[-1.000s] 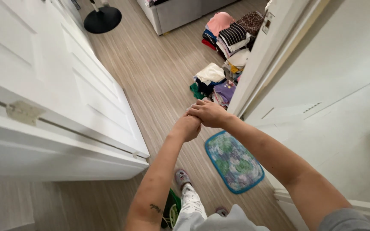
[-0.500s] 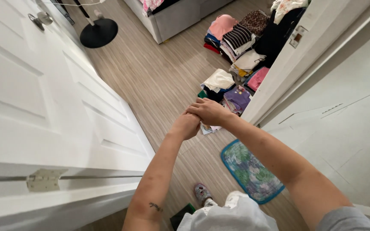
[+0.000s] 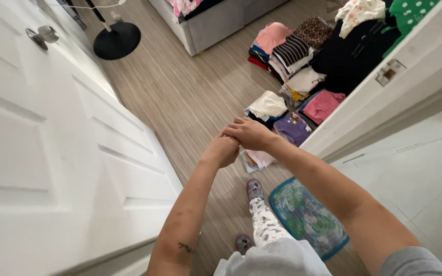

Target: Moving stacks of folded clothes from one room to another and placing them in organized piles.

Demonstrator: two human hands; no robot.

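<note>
1. Head view: the left hand [image 3: 223,150] and right hand [image 3: 250,133] are raised together over the wood floor [image 3: 190,97], the right laid across the left.
2. Both are curled shut; whether they clasp anything I cannot tell.
3. Folded clothes [image 3: 282,76] lie in piles beyond the hands, to the far right.
4. A white door [image 3: 52,153] stands left; a green mat [image 3: 308,217] lies near, right.

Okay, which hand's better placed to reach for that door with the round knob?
Probably the left hand. The white door and its knob stand on the person's left, while the right hand rests on top of the left and would have to cross over it.
</note>
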